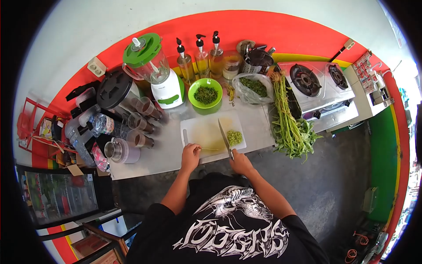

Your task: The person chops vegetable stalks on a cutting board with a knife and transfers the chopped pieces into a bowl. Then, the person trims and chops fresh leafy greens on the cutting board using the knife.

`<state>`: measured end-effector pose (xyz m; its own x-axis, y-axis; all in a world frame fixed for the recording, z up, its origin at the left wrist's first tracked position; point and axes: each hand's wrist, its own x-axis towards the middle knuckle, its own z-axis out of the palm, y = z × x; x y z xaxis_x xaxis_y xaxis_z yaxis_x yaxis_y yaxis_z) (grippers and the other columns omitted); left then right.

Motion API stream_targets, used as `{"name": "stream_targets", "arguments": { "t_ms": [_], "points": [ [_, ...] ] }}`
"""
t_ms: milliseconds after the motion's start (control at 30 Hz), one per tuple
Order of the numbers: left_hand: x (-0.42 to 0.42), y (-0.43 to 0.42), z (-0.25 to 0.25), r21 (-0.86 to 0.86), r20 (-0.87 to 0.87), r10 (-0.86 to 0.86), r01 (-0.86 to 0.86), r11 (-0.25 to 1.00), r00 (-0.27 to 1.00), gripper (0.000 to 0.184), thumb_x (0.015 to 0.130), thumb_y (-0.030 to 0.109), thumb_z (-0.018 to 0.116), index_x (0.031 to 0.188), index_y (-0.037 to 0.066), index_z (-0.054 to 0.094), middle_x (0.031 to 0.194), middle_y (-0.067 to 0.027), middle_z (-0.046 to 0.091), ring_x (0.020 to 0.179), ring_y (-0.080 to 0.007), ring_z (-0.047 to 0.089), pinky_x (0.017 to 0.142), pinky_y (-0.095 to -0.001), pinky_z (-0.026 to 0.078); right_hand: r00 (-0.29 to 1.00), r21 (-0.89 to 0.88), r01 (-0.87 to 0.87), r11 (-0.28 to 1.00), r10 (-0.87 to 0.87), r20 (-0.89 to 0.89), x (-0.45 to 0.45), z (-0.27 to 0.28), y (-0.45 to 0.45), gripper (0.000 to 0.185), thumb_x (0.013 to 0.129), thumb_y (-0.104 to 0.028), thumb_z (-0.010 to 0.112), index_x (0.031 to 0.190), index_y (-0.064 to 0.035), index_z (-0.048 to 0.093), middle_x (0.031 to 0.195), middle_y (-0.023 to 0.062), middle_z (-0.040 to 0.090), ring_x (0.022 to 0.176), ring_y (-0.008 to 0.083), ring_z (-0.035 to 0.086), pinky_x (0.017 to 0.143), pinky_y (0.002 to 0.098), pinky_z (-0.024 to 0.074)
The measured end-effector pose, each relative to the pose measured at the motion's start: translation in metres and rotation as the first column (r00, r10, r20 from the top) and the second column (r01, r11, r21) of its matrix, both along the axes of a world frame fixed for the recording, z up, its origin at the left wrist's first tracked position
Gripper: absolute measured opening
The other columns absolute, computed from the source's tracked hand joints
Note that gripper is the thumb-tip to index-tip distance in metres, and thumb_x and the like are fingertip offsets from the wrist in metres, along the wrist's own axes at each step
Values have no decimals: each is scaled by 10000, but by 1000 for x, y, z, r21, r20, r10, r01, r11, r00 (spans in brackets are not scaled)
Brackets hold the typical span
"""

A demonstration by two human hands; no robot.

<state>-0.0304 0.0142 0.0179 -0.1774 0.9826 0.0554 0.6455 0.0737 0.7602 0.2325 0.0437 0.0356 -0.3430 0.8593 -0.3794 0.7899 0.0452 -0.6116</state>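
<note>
My right hand (241,162) is closed round the handle of a kitchen knife (223,133). Its blade points away from me across a white cutting board (197,126), just left of a small heap of chopped green stems (235,137). At the board's near left corner, my left hand (190,157) pinches one end of a thin pale green stem (211,149). That stem lies flat and reaches right towards the knife. Behind the board stands a green bowl (205,108) holding dark chopped greens.
A clear plastic bag (252,97) of greens and a bundle of leafy stalks (285,110) lie to the right, beside a gas stove (323,94). A blender (165,83), pump bottles (202,61) and dark-filled glasses (140,140) stand behind and left.
</note>
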Motion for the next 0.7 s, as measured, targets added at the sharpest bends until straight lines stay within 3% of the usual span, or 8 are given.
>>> {"name": "stream_targets", "arguments": {
  "t_ms": [33, 100, 233, 300, 467, 633, 700],
  "points": [
    [2, -3, -1, -11, 5, 0, 0, 1000, 1000, 126, 848, 12, 676, 973, 24, 675, 840, -98, 604, 781, -264, 592, 753, -371, 499, 1000, 0, -2, 1000, 2, -17, 3, 1, -1, 398, 873, -194, 646, 1154, 13, 454, 908, 359, 644, 913, 547, 611, 814, 601, 477],
    [9, -5, -3, 136, -118, 49, -32, 990, 992, 168, 816, 26, 694, 979, 61, 684, 921, -86, 610, 944, -292, 577, 859, -393, 461, 999, -7, 3, 1000, -3, -39, 4, 4, -3, 400, 876, -194, 645, 1155, 15, 450, 907, 359, 644, 911, 545, 610, 809, 601, 473],
    [25, 3, 21, 151, -292, -2, 48, 987, 956, 172, 826, 68, 688, 996, 99, 684, 1003, -47, 596, 1038, -279, 536, 921, -406, 420, 998, 27, 9, 1000, -7, -70, -3, 7, -5, 369, 890, -199, 610, 1154, 6, 456, 896, 353, 651, 883, 545, 622, 795, 610, 485],
    [32, 8, 20, 113, -268, -179, 216, 970, 947, 215, 818, 95, 701, 1032, 118, 683, 1029, -32, 593, 1059, -269, 527, 937, -417, 400, 997, 42, 13, 999, -10, -79, -7, 6, -7, 368, 887, -194, 610, 1152, 10, 456, 888, 351, 651, 878, 544, 623, 793, 609, 485],
    [39, 24, -2, 158, -264, -267, 314, 936, 927, 172, 825, 107, 700, 997, 115, 699, 1001, -32, 600, 1015, -261, 547, 886, -405, 423, 996, 63, -6, 998, 12, -85, -19, 1, -11, 374, 879, -186, 610, 1138, 24, 441, 861, 347, 649, 845, 543, 629, 771, 609, 495],
    [33, 21, -10, 203, -258, -298, 353, 913, 919, 145, 820, 103, 697, 963, 111, 717, 970, -37, 606, 980, -248, 564, 828, -404, 445, 995, 55, -45, 997, 39, 96, -37, 3, -14, 342, 885, -177, 592, 1100, 24, 419, 842, 323, 662, 798, 518, 663, 726, 583, 542],
    [27, 18, -8, 207, -290, -338, 404, 891, 895, 224, 809, 83, 686, 1029, 120, 710, 1006, -51, 596, 1004, -261, 561, 821, -415, 449, 993, 32, -30, 999, 26, 117, -42, 14, -16, 340, 888, -161, 587, 1112, 35, 422, 845, 328, 660, 803, 523, 658, 730, 595, 533]
  ]
}}
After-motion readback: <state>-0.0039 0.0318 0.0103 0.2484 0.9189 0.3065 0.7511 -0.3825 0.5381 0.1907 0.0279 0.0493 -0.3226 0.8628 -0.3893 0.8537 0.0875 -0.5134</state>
